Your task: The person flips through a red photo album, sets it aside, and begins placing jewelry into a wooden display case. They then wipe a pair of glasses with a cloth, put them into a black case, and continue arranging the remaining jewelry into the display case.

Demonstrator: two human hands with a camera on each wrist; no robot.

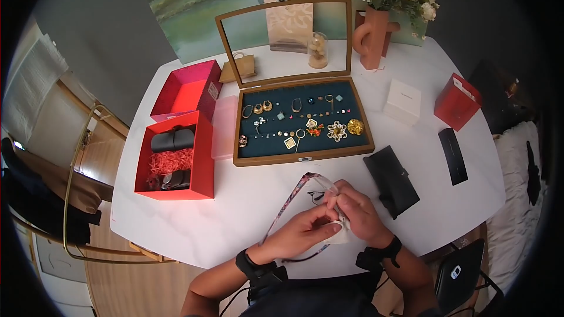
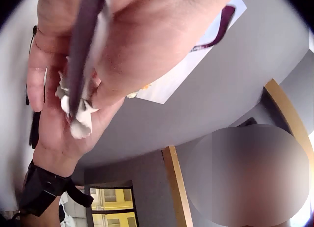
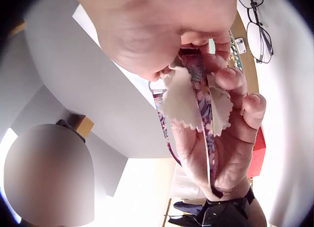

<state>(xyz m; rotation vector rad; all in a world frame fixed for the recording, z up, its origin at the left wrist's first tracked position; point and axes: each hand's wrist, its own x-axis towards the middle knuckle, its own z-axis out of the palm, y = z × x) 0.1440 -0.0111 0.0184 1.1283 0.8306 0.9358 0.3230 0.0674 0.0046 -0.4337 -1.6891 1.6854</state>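
Note:
A pair of eyeglasses with floral-patterned temples [image 3: 203, 101] is held between both hands. A small white cloth [image 3: 179, 103] with a zigzag edge is folded around one temple near the hinge. My left hand [image 1: 299, 230] cups the glasses and cloth, its fingers bent around them. At the front end of that temple, my right hand [image 1: 363, 217] pinches the frame together with the cloth. The lenses are mostly hidden behind the fingers. Just beyond the hands on the white table [image 1: 247, 211] lies a second, black-framed pair of glasses [image 1: 316, 195].
Behind the hands stands an open wooden jewelry case [image 1: 305, 157] with a glass lid. Left are a red box [image 1: 202, 170] holding glasses cases and a pink-red box [image 1: 182, 89]. On the right lie a black case [image 1: 390, 181], a white box [image 1: 402, 101] and a red box [image 1: 458, 103].

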